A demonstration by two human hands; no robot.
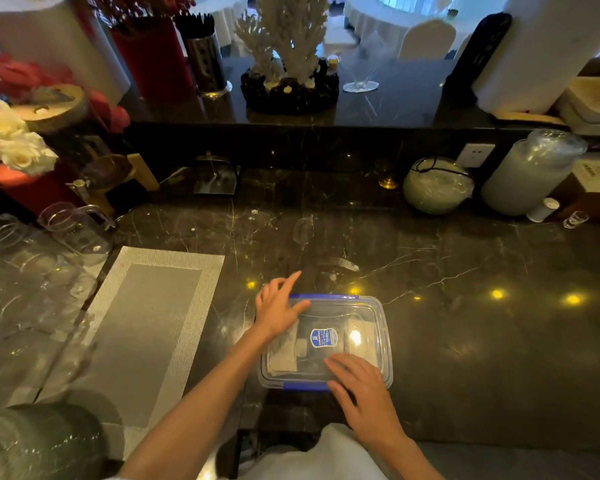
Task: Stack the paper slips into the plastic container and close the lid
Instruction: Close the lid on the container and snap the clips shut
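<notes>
The right hand (364, 393) is lying flat and spread on the near edge of the lid (340, 306), while the left hand (279, 306), fingers spread, is pressing the far corner, probably to seat it. Paper slips (284, 355) are lying inside the plastic container (387, 372) on the desk (465, 341).

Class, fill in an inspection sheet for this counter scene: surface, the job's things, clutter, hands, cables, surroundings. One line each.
Surface: dark marbled counter with light reflections; woven grey placemat at left.
Job's things: clear plastic container with its lid lying on top; paper slips visible inside; blue clips at near and far edges.
Clutter: clear pitchers at left, wrapped cup stack at right, small shot glass.
Hands: left hand on the lid's far-left corner; right hand on its near edge.
Cables: black cord over a wrapped bundle.
Surroundings: white coral ornament, wall socket, flowers.
</notes>
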